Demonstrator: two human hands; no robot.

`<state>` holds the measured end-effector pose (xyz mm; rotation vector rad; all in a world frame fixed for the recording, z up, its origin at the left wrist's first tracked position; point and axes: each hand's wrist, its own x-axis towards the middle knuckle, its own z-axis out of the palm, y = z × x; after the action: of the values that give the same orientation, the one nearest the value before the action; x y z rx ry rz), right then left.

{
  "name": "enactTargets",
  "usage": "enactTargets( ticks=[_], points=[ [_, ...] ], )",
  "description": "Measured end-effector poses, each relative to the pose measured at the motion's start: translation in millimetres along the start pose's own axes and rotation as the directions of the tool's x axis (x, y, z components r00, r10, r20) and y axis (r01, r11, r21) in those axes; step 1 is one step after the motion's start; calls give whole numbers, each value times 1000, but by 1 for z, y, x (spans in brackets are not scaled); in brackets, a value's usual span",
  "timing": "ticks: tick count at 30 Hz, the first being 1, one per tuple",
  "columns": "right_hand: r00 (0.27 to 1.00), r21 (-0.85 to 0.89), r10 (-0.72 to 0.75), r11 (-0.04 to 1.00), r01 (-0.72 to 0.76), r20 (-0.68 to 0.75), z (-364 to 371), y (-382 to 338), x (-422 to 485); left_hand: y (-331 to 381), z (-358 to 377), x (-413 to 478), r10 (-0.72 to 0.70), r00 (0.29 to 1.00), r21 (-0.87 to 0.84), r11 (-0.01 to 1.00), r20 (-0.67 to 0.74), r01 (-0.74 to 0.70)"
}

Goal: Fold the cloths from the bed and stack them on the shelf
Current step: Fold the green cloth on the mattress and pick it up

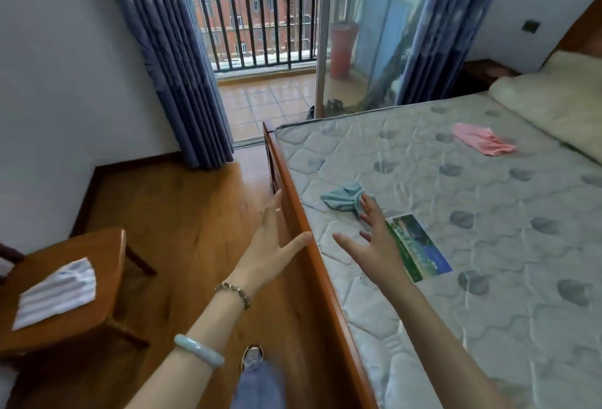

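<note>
head | blue cloth (342, 199) crumpled on bed (488, 245); right hand (374, 239) fingertips touching

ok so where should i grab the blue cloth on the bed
Pinch the blue cloth at its bunched middle, coming from above on the near side where the right hand hovers. It lies crumpled, its edges spread flat on the mattress, so the raised knot gives the best purchase.
</note>
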<state>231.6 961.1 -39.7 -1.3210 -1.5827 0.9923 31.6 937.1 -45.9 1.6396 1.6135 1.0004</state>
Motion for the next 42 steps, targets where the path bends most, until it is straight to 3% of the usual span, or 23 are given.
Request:
enactTargets(
  ticks=[6,14,22,30,42],
  points=[
    [989,32,104,994,-101,-107,46,15,98,-46,-29,126,50,985,2,999,164,-51],
    [926,112,260,965,-238,-275,71,23,185,-72,-38,269,147,894,-1,987,423,-162],
    [820,188,382,924,-332,-427,57,87,231,-96,28,355,196,773,-43,976,603,-214],
    [683,294,501,866,-406,-532,43,175,301,-118,95,463,160,627,52,951,763,-306],
    [588,117,569,768,-629,-575,49,292,334,-209,216,548,98,505,130,909,858,-396]
  ],
)
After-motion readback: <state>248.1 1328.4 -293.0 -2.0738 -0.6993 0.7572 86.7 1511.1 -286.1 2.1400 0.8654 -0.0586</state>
